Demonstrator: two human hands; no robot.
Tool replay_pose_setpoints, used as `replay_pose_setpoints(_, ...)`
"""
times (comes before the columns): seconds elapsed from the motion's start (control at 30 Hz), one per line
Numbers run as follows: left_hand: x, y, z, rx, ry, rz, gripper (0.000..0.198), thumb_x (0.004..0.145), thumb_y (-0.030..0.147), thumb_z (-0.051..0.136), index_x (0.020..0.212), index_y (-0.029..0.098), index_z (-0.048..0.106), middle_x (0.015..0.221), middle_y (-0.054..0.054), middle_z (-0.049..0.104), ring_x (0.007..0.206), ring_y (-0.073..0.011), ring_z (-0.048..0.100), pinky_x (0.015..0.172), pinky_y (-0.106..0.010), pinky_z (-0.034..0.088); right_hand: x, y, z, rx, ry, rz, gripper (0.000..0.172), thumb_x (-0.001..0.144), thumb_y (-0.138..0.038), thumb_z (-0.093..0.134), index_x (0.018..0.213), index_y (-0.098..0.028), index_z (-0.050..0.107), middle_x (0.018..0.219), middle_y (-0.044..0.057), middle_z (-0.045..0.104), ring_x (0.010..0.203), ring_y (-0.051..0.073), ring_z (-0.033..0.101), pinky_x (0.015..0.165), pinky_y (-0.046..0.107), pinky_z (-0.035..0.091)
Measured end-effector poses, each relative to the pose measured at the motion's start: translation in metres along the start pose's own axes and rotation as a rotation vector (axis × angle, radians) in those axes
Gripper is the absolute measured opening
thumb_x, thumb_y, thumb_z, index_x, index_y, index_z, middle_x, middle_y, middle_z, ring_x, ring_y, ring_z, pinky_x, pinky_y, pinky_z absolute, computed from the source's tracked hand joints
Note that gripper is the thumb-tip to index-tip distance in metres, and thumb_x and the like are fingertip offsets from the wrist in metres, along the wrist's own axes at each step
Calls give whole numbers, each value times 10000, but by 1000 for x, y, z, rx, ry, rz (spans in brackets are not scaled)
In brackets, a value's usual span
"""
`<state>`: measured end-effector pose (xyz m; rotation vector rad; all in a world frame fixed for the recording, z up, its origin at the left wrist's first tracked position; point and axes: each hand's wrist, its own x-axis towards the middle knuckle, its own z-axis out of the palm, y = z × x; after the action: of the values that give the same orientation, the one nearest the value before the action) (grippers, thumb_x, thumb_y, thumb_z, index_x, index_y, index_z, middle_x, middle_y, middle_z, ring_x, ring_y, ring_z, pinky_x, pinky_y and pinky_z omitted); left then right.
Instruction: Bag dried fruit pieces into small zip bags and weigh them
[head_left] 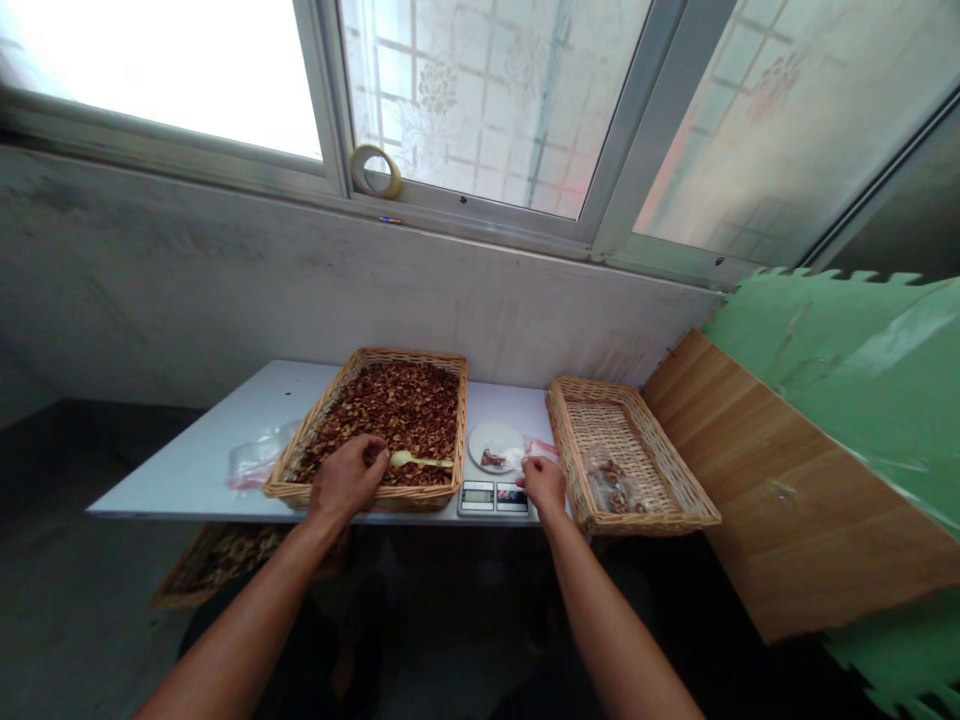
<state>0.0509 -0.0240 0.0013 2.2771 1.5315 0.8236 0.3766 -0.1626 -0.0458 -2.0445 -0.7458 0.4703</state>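
My left hand [351, 474] is over the near edge of a wicker basket [461, 420] full of small reddish-brown dried pieces [397, 405]. Its fingers are curled into a pinch; what they hold, if anything, is too small to make out. Just right of the fingertips a pale yellow spoon [420, 460] lies on the pieces. A kitchen scale [493, 498] with a round white plate stands right of this basket. On the plate rests a small clear plastic bag [514, 458] with some brown pieces in it. My right hand [543, 480] pinches the bag's right end.
A second wicker basket [630, 435] holds several filled clear bags [613, 487]. Empty-looking plastic bags [259, 458] lie on the white table [202, 445] at the left. Another basket [225, 560] sits below the table. A wooden board [795, 480] leans at the right; a tape roll [375, 172] stands on the windowsill.
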Motion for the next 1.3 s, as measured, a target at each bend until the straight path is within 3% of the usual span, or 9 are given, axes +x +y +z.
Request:
replay_pose_setpoints(0.2, 13, -7, -5, 14, 158, 7, 298, 899, 449, 524, 964, 220, 704, 957, -47, 756, 851, -218, 696, 765, -293, 480, 0, 17, -14, -147, 23, 70, 280, 871, -345, 524, 927, -199, 756, 632, 26, 733, 759, 221, 728, 644, 260, 488)
replay_pose_setpoints(0.4, 13, -12, 2, -52, 287, -145, 328, 884, 497, 552, 917, 215, 717, 804, -31, 735, 735, -204, 678, 698, -283, 470, 1, 22, -17, -200, 34, 88, 348, 913, -421, 484, 914, -217, 766, 722, 35, 756, 735, 195, 720, 655, 246, 484)
replay_pose_setpoints(0.6, 13, -11, 2, -43, 257, -130, 324, 878, 495, 555, 899, 215, 716, 794, -32, 731, 738, -205, 677, 679, -281, 454, 4, 23, -19, -208, 14, 85, 406, 938, -488, 475, 830, -216, 756, 731, 30, 751, 669, 178, 701, 642, 244, 469)
replay_pose_setpoints(0.8, 13, -10, 2, -4, 219, -133, 338, 888, 500, 521, 903, 222, 713, 832, -38, 743, 751, -210, 673, 666, -285, 439, 5, 14, -7, -263, -30, 57, 446, 930, -542, 498, 821, -199, 762, 751, 64, 756, 737, 209, 698, 665, 259, 455)
replay_pose_setpoints(1.0, 15, -12, 0, 46, 159, -163, 361, 888, 534, 514, 929, 239, 718, 832, -40, 738, 771, -229, 663, 643, -295, 424, -3, -14, 2, -291, -10, 29, 235, 862, -369, 606, 809, -202, 763, 872, 46, 778, 820, 194, 695, 707, 240, 452)
replay_pose_setpoints(1.13, 19, -21, 5, 134, 79, -203, 355, 883, 556, 529, 975, 269, 717, 840, -29, 729, 748, -239, 634, 599, -294, 391, -7, -40, -32, -214, 101, -133, 227, 883, -327, 546, 851, -218, 743, 852, 13, 769, 809, 172, 687, 729, 234, 453)
replay_pose_setpoints(1.3, 18, -19, 5, 115, 46, -173, 331, 884, 528, 551, 999, 264, 716, 930, -27, 745, 790, -235, 644, 658, -314, 438, -8, -56, -119, -258, 357, -305, 229, 887, -343, 528, 878, -208, 713, 837, 48, 755, 769, 196, 674, 744, 276, 448)
